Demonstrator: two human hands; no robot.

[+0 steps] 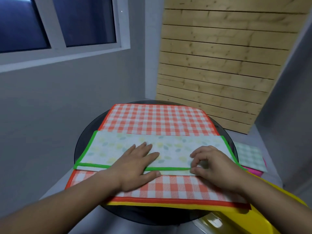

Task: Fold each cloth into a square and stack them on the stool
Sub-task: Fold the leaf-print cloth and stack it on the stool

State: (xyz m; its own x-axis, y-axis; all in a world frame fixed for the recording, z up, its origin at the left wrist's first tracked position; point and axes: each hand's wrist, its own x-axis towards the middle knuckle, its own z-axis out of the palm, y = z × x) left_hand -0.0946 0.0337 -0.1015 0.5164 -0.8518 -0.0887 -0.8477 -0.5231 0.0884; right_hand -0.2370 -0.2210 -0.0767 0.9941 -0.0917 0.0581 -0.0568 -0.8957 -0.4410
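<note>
Round dark glass table (pixel 135 215) in a grey corner with a window and a slatted wood panel. The green-trimmed leaf-print cloth (pixel 118 147) is folded once into a long strip and lies on the spread orange checked cloth (pixel 157 119), with a yellow cloth (pixel 168 204) under that. Left hand (pixel 138 161) is flat on the strip, fingers straight. Right hand (pixel 214 162) has curled fingers pinching the strip's near edge. One folded green checked cloth (pixel 248 154) sits to the right on something pink, probably the stool. At least three cloths left.

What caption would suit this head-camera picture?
Left hand presses a green-edged cloth while right hand pinches its near edge, atop a red checked cloth.
</note>
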